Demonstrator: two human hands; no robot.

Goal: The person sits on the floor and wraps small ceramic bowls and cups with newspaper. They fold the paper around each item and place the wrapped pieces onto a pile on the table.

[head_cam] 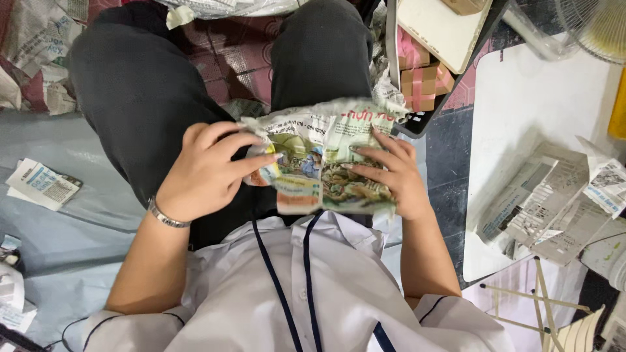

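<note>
A crumpled, colour-printed sheet of newspaper [326,156] lies wrapped around something on my lap. The thing inside is hidden. My left hand [205,173] presses its fingertips onto the left side of the paper, a silver bracelet [166,217] on that wrist. My right hand [391,176] lies on the right side of the bundle, fingers spread and pinching the paper against my dark trousers [137,91].
A white board [528,111] at the right carries a stack of folded newspaper sheets [554,205]. A box with pink-taped cartons [420,78] stands beyond my right knee. A fan [596,26] sits at top right. Scraps of newspaper [42,184] lie on the grey sheet at left.
</note>
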